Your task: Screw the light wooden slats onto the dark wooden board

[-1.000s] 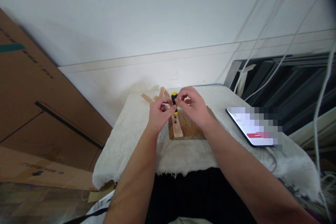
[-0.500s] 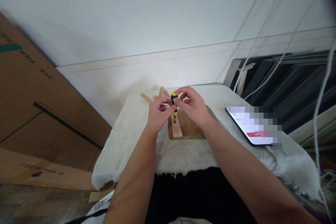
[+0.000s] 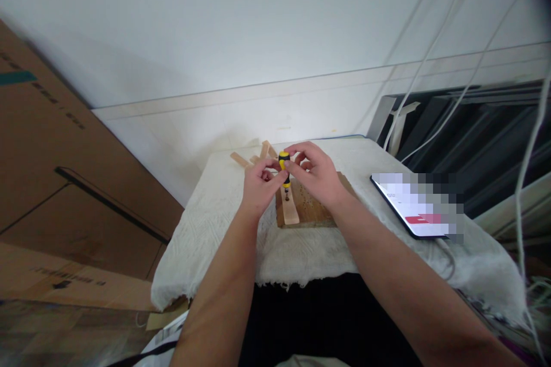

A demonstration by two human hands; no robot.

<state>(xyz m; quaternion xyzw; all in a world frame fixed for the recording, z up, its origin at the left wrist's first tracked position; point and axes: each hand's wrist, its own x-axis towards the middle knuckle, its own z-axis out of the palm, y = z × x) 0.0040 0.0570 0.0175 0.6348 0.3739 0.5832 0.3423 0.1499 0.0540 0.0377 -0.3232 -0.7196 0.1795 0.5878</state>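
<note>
a small screwdriver (image 3: 284,163) with a yellow and black handle stands nearly upright over the middle of the table (image 3: 206,229), which is draped in a white textured cloth. both hands are drawn close together around it. the right hand (image 3: 319,181) comes in from the right and pinches the yellow top of the handle between thumb and forefinger, the other fingers curled loosely above. the left hand (image 3: 257,188) comes in from the left with its fingertips closed against the lower part of the handle; from where i stand the grip looks like a light pinch, though the fingers overlap too much to be sure how many touch it.

the tool's tip points down onto a pale wooden strip (image 3: 291,211), which lies lengthwise on a darker wooden board (image 3: 316,211). the board rests flat on the cloth, and a scatter of tiny dark dots shows on its surface beside the right hand. what sits under the tip is too small to make out.

just behind the hands, a few loose wooden slats (image 3: 241,159) lie fanned out near the far edge of the table. to the right, well apart from the board, a phone (image 3: 415,207) lies face up on the cloth. cardboard boxes (image 3: 64,178) lean at the left, and white cables (image 3: 430,49) hang down at the right.
</note>
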